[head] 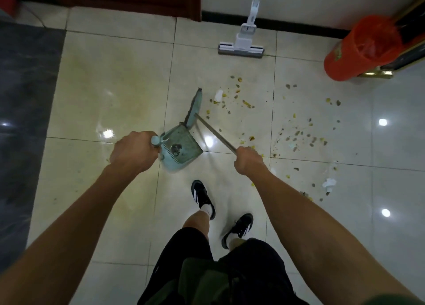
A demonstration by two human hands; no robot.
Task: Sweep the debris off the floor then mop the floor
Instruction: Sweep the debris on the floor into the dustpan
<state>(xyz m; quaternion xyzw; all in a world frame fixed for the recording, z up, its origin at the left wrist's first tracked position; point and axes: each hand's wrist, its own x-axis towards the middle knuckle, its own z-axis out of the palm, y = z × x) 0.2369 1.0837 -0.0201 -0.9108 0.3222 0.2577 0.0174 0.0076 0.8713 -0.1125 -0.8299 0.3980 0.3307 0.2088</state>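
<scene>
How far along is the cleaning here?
Barely begun. A few bits already sit in the dustpan, held by the left hand. The right hand grips the broom, which stands beside the debris spread over the floor. Mopping is untouched: the mop leans on the wall.

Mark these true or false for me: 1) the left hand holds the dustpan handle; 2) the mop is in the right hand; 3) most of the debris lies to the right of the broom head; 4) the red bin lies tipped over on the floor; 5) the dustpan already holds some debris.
1) True: the left hand grips the dustpan by its handle.
2) False: the right hand grips the broom; the mop leans on the wall, untouched.
3) True: the debris is scattered right of the broom head.
4) False: the red bin stands upright by the wall.
5) True: a few bits lie inside the pan.
</scene>
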